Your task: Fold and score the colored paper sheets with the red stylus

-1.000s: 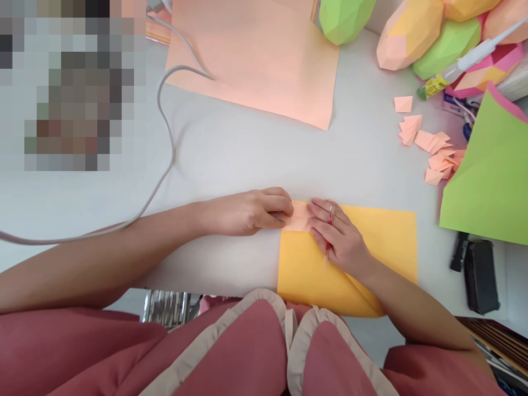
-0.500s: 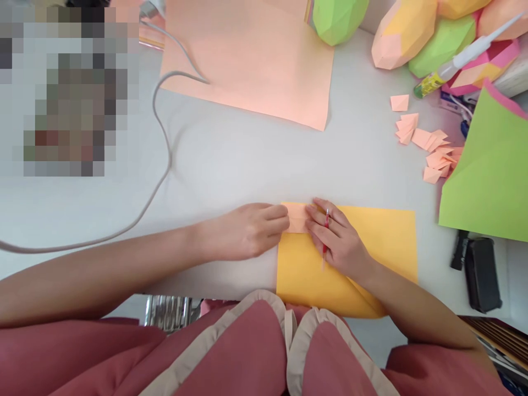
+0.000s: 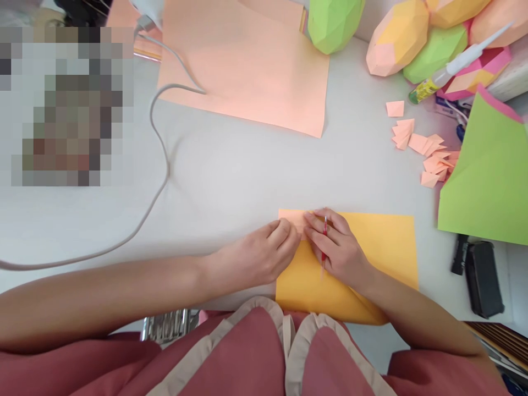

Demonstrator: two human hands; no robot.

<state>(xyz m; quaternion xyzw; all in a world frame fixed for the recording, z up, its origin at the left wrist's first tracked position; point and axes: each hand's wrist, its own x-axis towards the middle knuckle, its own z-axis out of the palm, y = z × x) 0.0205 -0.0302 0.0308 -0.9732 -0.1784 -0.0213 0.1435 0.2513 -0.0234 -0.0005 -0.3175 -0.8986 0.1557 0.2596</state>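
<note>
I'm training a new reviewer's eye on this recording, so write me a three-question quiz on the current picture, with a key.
1. Multiple choice: which hand holds the slim red tool? A left; B right; C neither.
2. True or false: the small peach paper lies over the yellow sheet.
3. What colour is the faceted shape nearest the large peach sheet?
Key: 1 B, the right hand; 2 true; 3 green.

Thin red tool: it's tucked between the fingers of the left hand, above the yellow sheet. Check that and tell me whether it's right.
Not quite: the hand is wrong. The head view shows the thin red tool tucked between the fingers of the right hand, not the left hand. It is above the yellow sheet, as you said.
</note>
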